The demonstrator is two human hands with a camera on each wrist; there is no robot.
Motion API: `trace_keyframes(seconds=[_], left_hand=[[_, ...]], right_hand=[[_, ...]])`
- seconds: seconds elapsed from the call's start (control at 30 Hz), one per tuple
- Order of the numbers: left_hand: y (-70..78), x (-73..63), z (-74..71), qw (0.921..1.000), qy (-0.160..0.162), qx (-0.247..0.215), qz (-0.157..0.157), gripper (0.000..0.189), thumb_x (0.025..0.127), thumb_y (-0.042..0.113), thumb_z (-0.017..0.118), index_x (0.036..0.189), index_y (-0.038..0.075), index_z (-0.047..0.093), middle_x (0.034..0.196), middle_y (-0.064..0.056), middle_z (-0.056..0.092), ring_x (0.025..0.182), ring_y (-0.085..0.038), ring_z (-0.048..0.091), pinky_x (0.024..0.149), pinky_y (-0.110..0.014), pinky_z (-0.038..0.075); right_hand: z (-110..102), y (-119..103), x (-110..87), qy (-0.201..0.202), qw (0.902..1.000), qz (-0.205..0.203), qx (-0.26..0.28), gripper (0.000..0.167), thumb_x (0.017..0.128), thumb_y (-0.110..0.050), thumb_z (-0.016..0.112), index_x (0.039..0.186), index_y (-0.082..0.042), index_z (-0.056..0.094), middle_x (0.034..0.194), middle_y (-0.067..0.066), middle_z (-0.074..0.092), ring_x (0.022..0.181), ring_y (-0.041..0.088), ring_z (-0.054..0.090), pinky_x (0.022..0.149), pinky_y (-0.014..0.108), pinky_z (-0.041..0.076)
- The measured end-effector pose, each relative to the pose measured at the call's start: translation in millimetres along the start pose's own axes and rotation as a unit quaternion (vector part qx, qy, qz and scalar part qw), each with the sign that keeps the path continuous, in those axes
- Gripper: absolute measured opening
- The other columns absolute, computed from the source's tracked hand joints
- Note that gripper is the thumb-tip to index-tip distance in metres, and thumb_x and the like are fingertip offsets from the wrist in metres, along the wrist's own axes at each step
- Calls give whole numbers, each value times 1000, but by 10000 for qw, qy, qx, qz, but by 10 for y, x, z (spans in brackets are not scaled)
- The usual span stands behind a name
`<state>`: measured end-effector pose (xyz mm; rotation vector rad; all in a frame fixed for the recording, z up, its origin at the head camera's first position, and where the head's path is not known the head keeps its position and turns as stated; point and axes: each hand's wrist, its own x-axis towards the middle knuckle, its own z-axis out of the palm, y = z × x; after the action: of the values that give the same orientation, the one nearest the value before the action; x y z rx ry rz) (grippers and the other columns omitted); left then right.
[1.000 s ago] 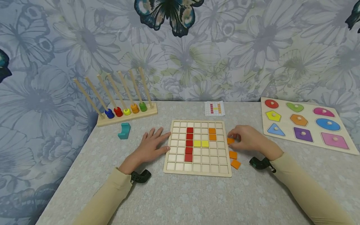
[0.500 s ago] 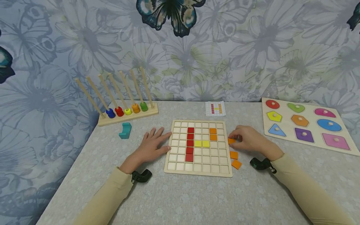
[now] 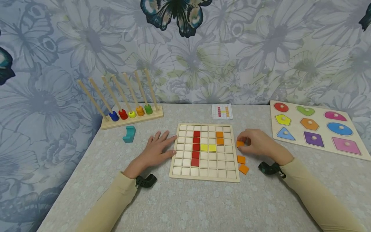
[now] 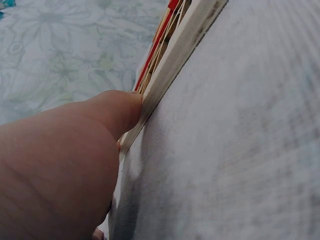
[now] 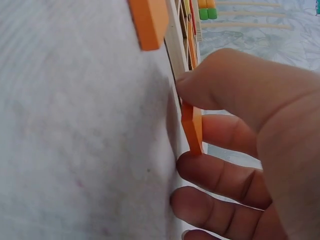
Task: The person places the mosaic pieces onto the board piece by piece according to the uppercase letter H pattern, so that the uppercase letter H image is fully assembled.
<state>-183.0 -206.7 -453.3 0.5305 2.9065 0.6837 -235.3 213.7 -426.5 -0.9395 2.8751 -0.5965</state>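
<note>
A wooden grid board [image 3: 204,179] lies on the table, bearing a column of red tiles [image 3: 195,147], two yellow tiles [image 3: 208,148] and two orange tiles [image 3: 220,138]. My left hand [image 3: 156,151] has its fingers spread, with the thumb and index fingertip at the board's left edge; in the left wrist view the thumb [image 4: 117,107] presses the wooden side. Just off the board's right edge, my right hand [image 3: 256,143] pinches an orange square tile [image 5: 192,127] between thumb and fingers. Two loose orange tiles [image 3: 241,159] lie nearer me beside the board.
Behind the board lies a pattern card [image 3: 222,111]. A wooden peg stand [image 3: 131,120] with coloured rings is at the back left, a teal curved block [image 3: 129,134] before it. To the right lies a knobbed shape puzzle [image 3: 292,127]. A patterned wall closes off the back.
The right hand has shifted slightly to the right with the orange tile, widening the gap to the board. The left hand stays where it was.
</note>
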Motion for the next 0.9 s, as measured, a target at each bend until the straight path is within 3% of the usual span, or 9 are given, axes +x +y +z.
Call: trace_keyframes(seconds=[0.9], left_hand=[[4, 0, 15, 10000, 22, 37, -38, 64, 101, 41, 62, 158, 19, 42, 168, -23, 24, 156, -52, 7, 119, -76, 6]], right_hand=[[-19, -116, 47, -21, 10000, -46, -40, 22, 82, -20, 82, 101, -11, 76, 81, -4, 66, 71, 9, 52, 66, 25, 46]])
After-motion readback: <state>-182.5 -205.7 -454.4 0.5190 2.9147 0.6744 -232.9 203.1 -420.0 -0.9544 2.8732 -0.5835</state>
